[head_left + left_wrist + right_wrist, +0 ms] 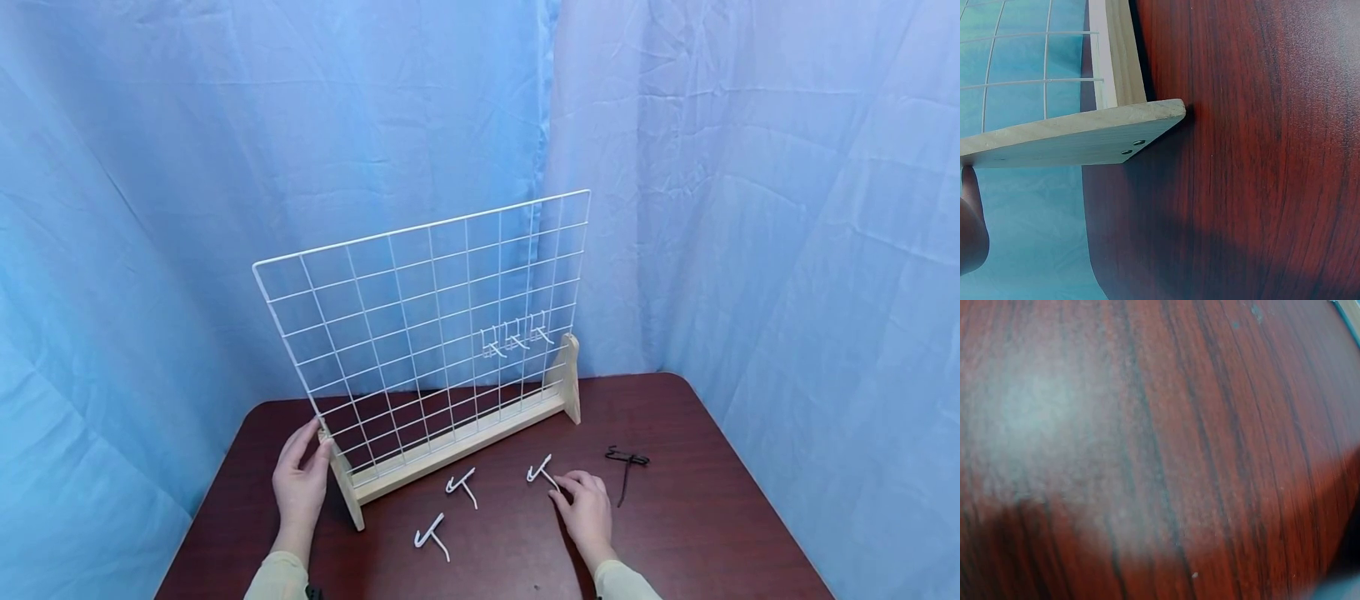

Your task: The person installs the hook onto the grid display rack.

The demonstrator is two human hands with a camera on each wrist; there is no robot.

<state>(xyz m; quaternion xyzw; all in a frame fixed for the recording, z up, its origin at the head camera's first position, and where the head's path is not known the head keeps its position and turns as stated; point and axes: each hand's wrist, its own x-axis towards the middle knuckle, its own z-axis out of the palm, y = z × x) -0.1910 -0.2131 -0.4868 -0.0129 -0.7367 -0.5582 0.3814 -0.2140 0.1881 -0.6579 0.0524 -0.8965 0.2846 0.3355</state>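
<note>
A white wire grid rack (427, 317) stands upright in a wooden base, angled across the table. My left hand (300, 483) grips the top of its left wooden end piece (345, 483), beside the grid's edge; the left wrist view shows one finger (972, 219) against that wood. My right hand (585, 510) pinches the long prong of a white hook (542, 471) in front of the rack. Two more white hooks, a nearer one (431, 533) and a farther one (462, 485), lie to the left. The right wrist view shows neither hook nor fingers, only blurred tabletop.
Three white hooks (516, 337) hang on the grid's lower right. A black hook (627, 460) lies on the table, right of my right hand. The dark red wooden table (697, 517) has blue curtains (420, 108) behind it and along both sides.
</note>
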